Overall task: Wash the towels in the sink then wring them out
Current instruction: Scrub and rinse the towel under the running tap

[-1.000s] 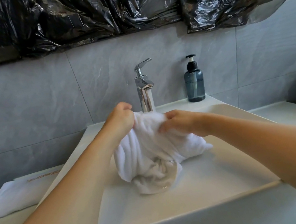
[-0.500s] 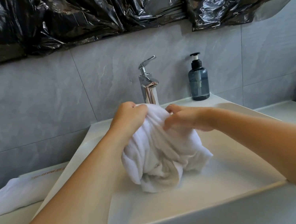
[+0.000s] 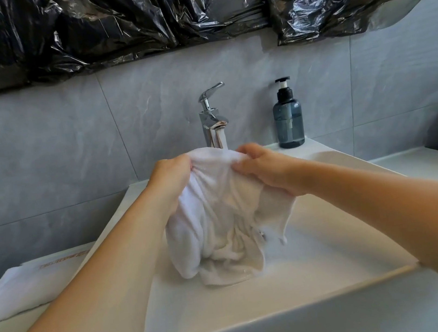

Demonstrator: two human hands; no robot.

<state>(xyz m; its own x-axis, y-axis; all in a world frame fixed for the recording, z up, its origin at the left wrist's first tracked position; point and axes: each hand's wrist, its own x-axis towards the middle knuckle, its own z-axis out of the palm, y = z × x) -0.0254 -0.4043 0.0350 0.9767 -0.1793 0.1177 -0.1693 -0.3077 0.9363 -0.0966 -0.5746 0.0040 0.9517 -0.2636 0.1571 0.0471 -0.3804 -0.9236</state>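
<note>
1. Grey marbled wall tiles (image 3: 39, 152) back a white rectangular sink (image 3: 339, 256), with crumpled black plastic sheeting (image 3: 133, 19) hung across the wall above.
2. Behind the basin stand a chrome faucet (image 3: 212, 118), its lever raised and water running from the spout, and a blue pump soap bottle (image 3: 288, 121) on the sink's rear ledge.
3. Head view: the left hand (image 3: 172, 177) and right hand (image 3: 265, 169) grip the top of a white towel (image 3: 220, 222) under the faucet, fingers curled into the cloth; its lower folds touch the basin floor.
4. A second white towel (image 3: 12, 293) lies on the table left of the sink, cut off by the frame edge; orange print beside it is too blurred to read.
5. Fingertips are buried in cloth, and the drain is hidden.
</note>
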